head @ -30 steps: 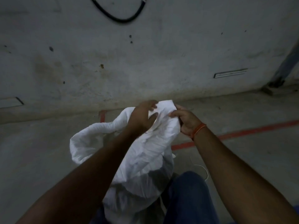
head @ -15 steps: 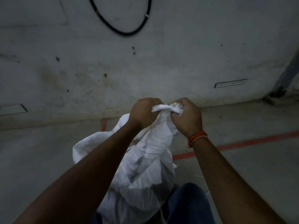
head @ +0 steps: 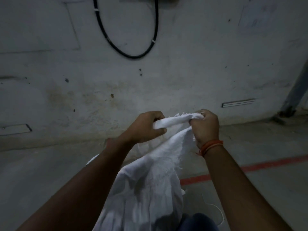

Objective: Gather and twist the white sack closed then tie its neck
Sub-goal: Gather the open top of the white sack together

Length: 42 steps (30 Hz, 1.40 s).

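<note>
The white sack (head: 150, 189) stands on the floor between my arms, its body bulging below and its top drawn up into a narrow neck. My left hand (head: 146, 127) is closed around the rolled, frayed top edge of the sack. My right hand (head: 205, 125), with an orange thread band at the wrist, grips the same gathered edge a little to the right. The stretch of cloth between the two hands is bunched into a thick roll. A thin white string (head: 215, 209) lies loose on the floor by my right forearm.
A stained grey wall (head: 100, 80) rises close ahead, with a black cable loop (head: 126, 39) hanging on it. A red line (head: 266, 165) runs across the concrete floor. A blue-clad knee (head: 198, 222) shows at the bottom. A dark post (head: 296, 90) leans at right.
The open mouth of the sack has been drawn together. Both hands closed on its top edge, rose slightly, then moved apart, stretching the gathered cloth into a roll between them.
</note>
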Each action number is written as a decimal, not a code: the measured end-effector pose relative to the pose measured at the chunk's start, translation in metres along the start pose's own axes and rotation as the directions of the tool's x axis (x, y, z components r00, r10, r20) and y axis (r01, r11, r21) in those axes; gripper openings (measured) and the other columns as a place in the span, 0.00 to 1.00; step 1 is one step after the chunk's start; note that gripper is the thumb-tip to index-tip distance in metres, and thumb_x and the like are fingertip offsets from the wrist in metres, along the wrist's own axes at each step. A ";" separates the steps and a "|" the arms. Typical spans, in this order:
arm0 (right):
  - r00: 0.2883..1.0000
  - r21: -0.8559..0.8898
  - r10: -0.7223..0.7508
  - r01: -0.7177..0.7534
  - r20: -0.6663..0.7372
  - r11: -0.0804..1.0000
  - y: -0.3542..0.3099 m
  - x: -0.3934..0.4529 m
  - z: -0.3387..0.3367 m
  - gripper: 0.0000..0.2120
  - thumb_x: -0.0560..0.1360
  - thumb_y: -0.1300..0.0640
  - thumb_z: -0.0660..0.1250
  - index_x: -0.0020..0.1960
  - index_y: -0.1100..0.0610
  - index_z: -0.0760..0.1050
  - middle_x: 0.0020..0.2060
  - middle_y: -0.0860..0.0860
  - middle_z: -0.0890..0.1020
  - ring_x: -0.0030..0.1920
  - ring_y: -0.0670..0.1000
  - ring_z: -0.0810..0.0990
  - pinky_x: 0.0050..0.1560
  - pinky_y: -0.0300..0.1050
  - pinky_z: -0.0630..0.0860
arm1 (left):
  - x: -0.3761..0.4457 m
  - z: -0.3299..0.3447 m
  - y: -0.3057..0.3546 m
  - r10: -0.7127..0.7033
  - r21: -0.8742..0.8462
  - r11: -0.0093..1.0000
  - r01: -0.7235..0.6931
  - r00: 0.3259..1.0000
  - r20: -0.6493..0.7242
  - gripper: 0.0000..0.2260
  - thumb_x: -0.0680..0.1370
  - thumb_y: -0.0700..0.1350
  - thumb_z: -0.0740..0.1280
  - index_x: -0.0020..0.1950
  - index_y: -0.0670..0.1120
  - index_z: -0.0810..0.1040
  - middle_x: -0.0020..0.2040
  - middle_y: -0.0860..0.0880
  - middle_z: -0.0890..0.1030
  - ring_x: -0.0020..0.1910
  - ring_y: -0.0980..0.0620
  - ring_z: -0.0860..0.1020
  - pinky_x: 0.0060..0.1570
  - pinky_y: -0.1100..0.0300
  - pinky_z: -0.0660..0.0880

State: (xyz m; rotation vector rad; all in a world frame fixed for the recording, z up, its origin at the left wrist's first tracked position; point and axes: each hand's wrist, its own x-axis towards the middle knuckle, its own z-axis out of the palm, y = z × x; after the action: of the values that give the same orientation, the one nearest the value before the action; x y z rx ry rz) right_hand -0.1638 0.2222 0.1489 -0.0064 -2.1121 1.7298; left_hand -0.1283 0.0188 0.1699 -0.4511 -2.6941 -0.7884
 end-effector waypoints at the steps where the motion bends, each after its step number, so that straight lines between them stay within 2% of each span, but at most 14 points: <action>1: 0.998 0.127 0.069 -0.068 0.003 0.989 -0.009 0.004 0.002 0.04 0.67 0.69 0.66 0.34 0.66 0.73 0.31 0.57 0.74 0.34 0.52 0.73 0.36 0.44 0.70 | 0.002 -0.005 0.003 0.002 -0.003 1.000 -0.002 1.000 0.028 0.11 0.73 0.49 0.75 0.52 0.50 0.79 0.46 0.54 0.81 0.43 0.58 0.79 0.42 0.61 0.75; 4: 0.935 0.490 0.314 -0.355 0.166 0.796 -0.031 0.014 0.007 0.09 0.69 0.75 0.64 0.35 0.64 0.75 0.31 0.58 0.76 0.28 0.52 0.76 0.30 0.41 0.74 | 0.005 -0.018 0.010 -0.003 0.016 1.000 0.003 1.000 0.031 0.15 0.77 0.48 0.72 0.60 0.52 0.72 0.47 0.56 0.78 0.41 0.64 0.75 0.38 0.71 0.70; 8: 0.867 0.583 0.413 -0.495 0.279 0.644 -0.052 0.013 0.011 0.09 0.64 0.75 0.66 0.43 0.71 0.80 0.32 0.61 0.78 0.30 0.56 0.78 0.32 0.47 0.77 | 0.002 -0.029 0.018 0.065 -0.001 0.998 -0.065 0.995 -0.077 0.11 0.81 0.40 0.64 0.61 0.50 0.68 0.43 0.56 0.77 0.36 0.65 0.75 0.34 0.72 0.69; 11: 0.854 0.593 0.403 -0.518 0.327 0.617 -0.065 0.007 0.016 0.11 0.66 0.72 0.67 0.47 0.68 0.80 0.35 0.60 0.79 0.30 0.56 0.78 0.30 0.44 0.78 | -0.001 -0.030 0.023 0.118 0.057 0.992 -0.113 0.988 -0.095 0.09 0.79 0.39 0.60 0.51 0.50 0.76 0.48 0.51 0.80 0.42 0.56 0.77 0.44 0.55 0.77; 14: 0.879 0.624 0.393 -0.471 0.272 0.623 -0.071 0.005 0.022 0.07 0.69 0.74 0.67 0.38 0.64 0.77 0.27 0.56 0.76 0.26 0.53 0.75 0.24 0.37 0.75 | -0.010 -0.022 0.028 0.048 0.109 0.993 -0.040 0.996 -0.078 0.15 0.76 0.61 0.63 0.51 0.53 0.82 0.50 0.55 0.81 0.49 0.55 0.78 0.52 0.52 0.78; 16: 0.902 0.645 0.358 -0.425 0.242 0.635 -0.076 0.001 0.026 0.08 0.69 0.76 0.68 0.43 0.65 0.78 0.30 0.56 0.76 0.28 0.53 0.76 0.25 0.37 0.75 | -0.020 -0.010 0.036 -0.036 0.208 0.977 0.048 0.998 -0.060 0.32 0.69 0.76 0.62 0.57 0.51 0.77 0.54 0.52 0.79 0.52 0.53 0.75 0.54 0.52 0.77; 18: 0.925 0.599 0.317 -0.376 0.207 0.707 -0.080 -0.003 0.029 0.12 0.68 0.75 0.71 0.49 0.63 0.80 0.35 0.57 0.80 0.33 0.54 0.80 0.32 0.41 0.80 | -0.028 0.007 0.049 -0.125 0.334 0.932 0.142 0.989 -0.073 0.42 0.64 0.81 0.60 0.62 0.49 0.72 0.58 0.49 0.76 0.56 0.49 0.73 0.56 0.48 0.75; 21: 0.974 0.458 0.201 -0.225 0.100 0.860 -0.080 0.003 0.030 0.12 0.65 0.71 0.74 0.44 0.58 0.82 0.40 0.56 0.84 0.40 0.56 0.83 0.46 0.51 0.84 | -0.030 0.019 0.057 -0.155 0.372 0.901 0.222 0.967 -0.201 0.33 0.69 0.72 0.66 0.65 0.51 0.73 0.59 0.49 0.76 0.59 0.46 0.74 0.58 0.46 0.74; 23: 0.991 0.406 0.127 -0.129 0.032 0.905 -0.079 0.009 0.026 0.17 0.63 0.72 0.72 0.49 0.60 0.84 0.40 0.53 0.85 0.41 0.54 0.83 0.47 0.50 0.82 | -0.026 0.008 0.049 -0.133 0.319 0.926 0.201 0.966 -0.223 0.23 0.70 0.62 0.67 0.61 0.52 0.79 0.56 0.49 0.81 0.55 0.46 0.79 0.57 0.47 0.77; 29: 0.994 0.428 0.022 -0.068 0.110 0.901 -0.068 0.000 0.015 0.19 0.68 0.76 0.70 0.53 0.59 0.82 0.43 0.56 0.84 0.39 0.51 0.82 0.40 0.42 0.81 | -0.024 -0.034 0.023 -0.108 0.234 0.967 0.101 0.994 0.017 0.22 0.69 0.63 0.65 0.52 0.49 0.87 0.47 0.51 0.87 0.43 0.51 0.83 0.46 0.55 0.79; 33: 0.982 0.551 0.043 -0.138 0.182 0.823 -0.057 -0.007 0.017 0.13 0.69 0.70 0.73 0.50 0.56 0.83 0.46 0.61 0.86 0.43 0.55 0.83 0.48 0.50 0.81 | -0.030 -0.042 0.007 -0.076 0.144 0.987 0.073 0.997 0.017 0.11 0.79 0.54 0.69 0.44 0.49 0.86 0.39 0.54 0.84 0.34 0.60 0.78 0.38 0.66 0.71; 37: 0.934 0.744 0.119 -0.341 0.336 0.574 -0.049 -0.020 0.020 0.08 0.75 0.68 0.68 0.52 0.62 0.80 0.41 0.56 0.83 0.42 0.51 0.82 0.44 0.39 0.82 | -0.034 -0.045 0.000 -0.183 0.052 0.981 0.185 0.982 -0.056 0.17 0.83 0.49 0.63 0.36 0.45 0.77 0.32 0.50 0.77 0.32 0.55 0.73 0.37 0.59 0.68; 40: 0.936 0.470 0.093 -0.255 0.340 0.845 -0.027 -0.033 0.027 0.16 0.71 0.60 0.74 0.58 0.56 0.78 0.46 0.52 0.80 0.45 0.50 0.78 0.44 0.39 0.75 | -0.036 -0.045 -0.002 -0.239 -0.051 0.971 0.235 0.964 -0.114 0.19 0.84 0.47 0.61 0.40 0.35 0.76 0.38 0.35 0.79 0.37 0.40 0.77 0.41 0.49 0.73; 42: 0.894 0.246 0.041 -0.166 0.445 0.955 -0.017 -0.047 0.035 0.23 0.71 0.53 0.78 0.63 0.53 0.75 0.54 0.49 0.81 0.51 0.48 0.81 0.48 0.39 0.77 | -0.037 -0.042 -0.001 -0.246 -0.137 0.964 0.227 0.958 -0.150 0.20 0.83 0.48 0.59 0.42 0.32 0.76 0.41 0.33 0.80 0.41 0.36 0.78 0.44 0.44 0.74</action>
State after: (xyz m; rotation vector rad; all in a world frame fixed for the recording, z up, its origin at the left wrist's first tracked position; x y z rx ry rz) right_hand -0.1274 0.1733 0.1450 0.3916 -2.1691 2.2540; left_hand -0.0873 -0.0130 0.1897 -0.0814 -2.5841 -1.0075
